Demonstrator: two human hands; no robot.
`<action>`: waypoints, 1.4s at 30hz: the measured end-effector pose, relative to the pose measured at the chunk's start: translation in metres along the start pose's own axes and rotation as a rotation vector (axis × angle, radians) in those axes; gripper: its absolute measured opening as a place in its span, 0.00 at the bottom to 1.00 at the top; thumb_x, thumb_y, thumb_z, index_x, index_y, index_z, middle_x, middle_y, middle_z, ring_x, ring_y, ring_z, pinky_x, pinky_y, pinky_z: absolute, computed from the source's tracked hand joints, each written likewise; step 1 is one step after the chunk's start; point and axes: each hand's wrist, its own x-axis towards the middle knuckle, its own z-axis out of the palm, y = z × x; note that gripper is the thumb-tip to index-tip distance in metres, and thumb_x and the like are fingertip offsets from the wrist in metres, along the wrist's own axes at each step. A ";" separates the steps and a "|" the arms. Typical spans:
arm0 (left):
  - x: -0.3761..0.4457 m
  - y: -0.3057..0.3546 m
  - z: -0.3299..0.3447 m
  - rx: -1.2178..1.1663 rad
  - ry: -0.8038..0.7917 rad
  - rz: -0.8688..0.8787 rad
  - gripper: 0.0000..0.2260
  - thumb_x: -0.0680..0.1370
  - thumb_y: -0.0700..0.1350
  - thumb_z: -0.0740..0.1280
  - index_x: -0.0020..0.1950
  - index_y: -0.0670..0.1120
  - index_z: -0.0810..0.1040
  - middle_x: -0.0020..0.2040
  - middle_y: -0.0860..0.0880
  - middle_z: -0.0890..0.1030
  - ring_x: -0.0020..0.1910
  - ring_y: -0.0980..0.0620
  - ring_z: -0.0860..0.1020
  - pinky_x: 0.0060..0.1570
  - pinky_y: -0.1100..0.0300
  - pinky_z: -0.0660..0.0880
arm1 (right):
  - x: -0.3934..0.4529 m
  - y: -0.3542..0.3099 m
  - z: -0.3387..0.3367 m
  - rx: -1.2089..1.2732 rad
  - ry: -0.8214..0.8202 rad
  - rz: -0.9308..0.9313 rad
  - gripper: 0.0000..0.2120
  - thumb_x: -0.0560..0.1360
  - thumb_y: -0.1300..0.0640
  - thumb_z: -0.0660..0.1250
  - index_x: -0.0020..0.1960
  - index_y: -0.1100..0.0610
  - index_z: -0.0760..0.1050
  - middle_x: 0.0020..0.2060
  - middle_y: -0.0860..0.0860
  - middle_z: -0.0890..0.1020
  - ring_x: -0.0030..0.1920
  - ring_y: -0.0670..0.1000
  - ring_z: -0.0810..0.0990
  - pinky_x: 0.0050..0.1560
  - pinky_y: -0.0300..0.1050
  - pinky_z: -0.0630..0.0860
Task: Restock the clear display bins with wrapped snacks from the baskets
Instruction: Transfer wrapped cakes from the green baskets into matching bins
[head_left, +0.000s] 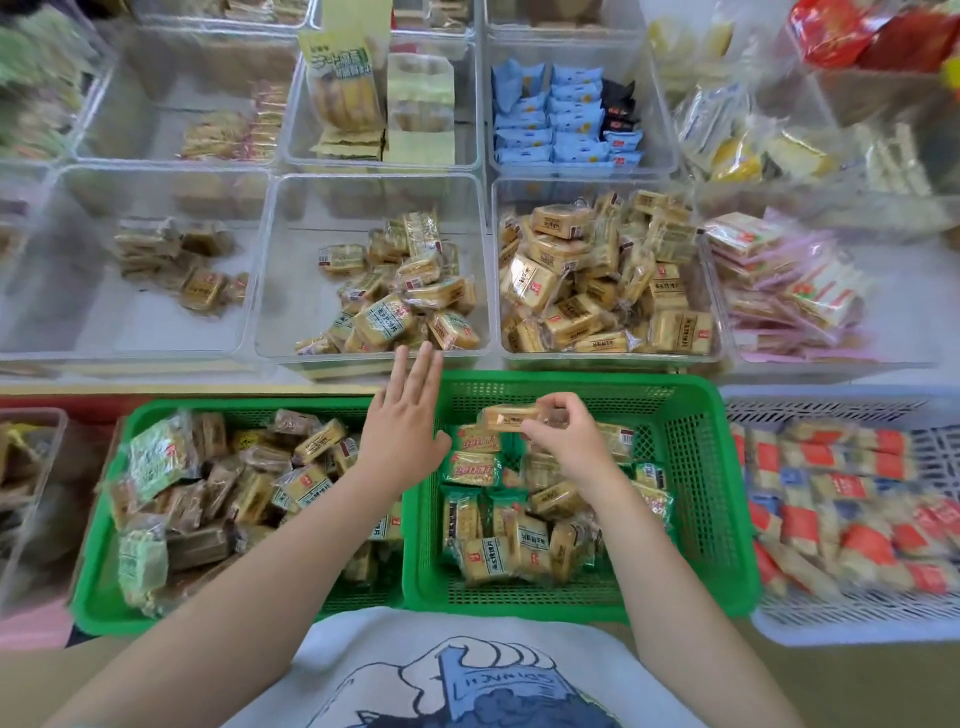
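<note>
Head view, looking down over two green baskets side by side at the near edge, with rows of clear display bins beyond. Right hand (563, 436) over the right green basket (696, 467), fingers and thumb curled round a yellow wrapped snack (511, 417) held clear of the pile below. Left hand (408, 415) released, fingers straight and close together, palm down, hovering above the seam between the two baskets with fingertips reaching toward the front wall of the middle bin (291, 291). Right basket partly filled with yellow and green-edged packets, heaped toward its near half. Left green basket (104, 597) holding a looser jumble of brown, yellow and pale green packets. Middle bin about a third full, packets bunched in its right front corner. Right front bin (608, 356) heaped well up with similar yellow packets; left front bin (62, 312) with only a small cluster. Blue packets (550, 119) stacked in a bin in the row behind. White basket (841, 618) to the right of the green ones, filled with red and blue striped packets.
</note>
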 end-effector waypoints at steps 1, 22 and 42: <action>0.000 0.000 0.001 0.000 0.004 0.000 0.43 0.79 0.52 0.61 0.79 0.49 0.30 0.78 0.50 0.28 0.77 0.46 0.28 0.78 0.49 0.45 | -0.003 -0.009 -0.004 0.116 0.000 0.001 0.14 0.76 0.58 0.73 0.58 0.52 0.73 0.58 0.55 0.77 0.52 0.55 0.83 0.51 0.52 0.83; 0.002 -0.005 -0.005 0.006 -0.019 0.025 0.45 0.78 0.53 0.62 0.78 0.50 0.29 0.79 0.50 0.29 0.77 0.46 0.28 0.77 0.46 0.55 | 0.068 -0.099 0.059 -0.892 0.166 -0.659 0.14 0.80 0.55 0.64 0.63 0.57 0.79 0.71 0.54 0.74 0.71 0.56 0.70 0.72 0.55 0.62; 0.004 -0.010 -0.018 -0.052 -0.110 0.047 0.44 0.78 0.55 0.62 0.80 0.51 0.33 0.79 0.54 0.30 0.77 0.50 0.28 0.77 0.45 0.55 | 0.097 -0.128 0.064 -0.830 0.175 -0.720 0.25 0.74 0.47 0.73 0.65 0.54 0.68 0.57 0.50 0.78 0.56 0.53 0.75 0.63 0.51 0.70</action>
